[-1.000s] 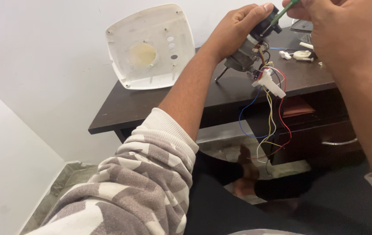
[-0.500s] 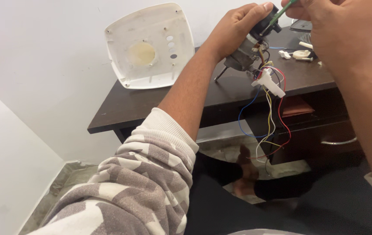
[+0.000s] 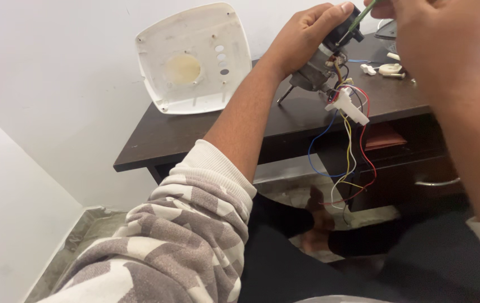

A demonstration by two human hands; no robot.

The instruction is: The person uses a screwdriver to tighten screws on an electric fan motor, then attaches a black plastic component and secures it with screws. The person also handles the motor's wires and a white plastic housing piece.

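seen from above, the left hand (image 3: 307,33) is wrapped tight around a small grey motor (image 3: 321,67), lifted over a dark wooden desk (image 3: 195,134). the right hand (image 3: 436,39) pinches a green-handled screwdriver (image 3: 362,15), tip on the motor's top. coloured wires (image 3: 346,151) and a white connector (image 3: 348,106) dangle loose. a white square cover (image 3: 189,59) leans on the wall, already off, so the unit appears opened with motor work unfinished

cover plate (image 3: 193,59) on desk (image 3: 195,137) against wall, left of held motor (image 3: 321,64), wires (image 3: 346,151) below
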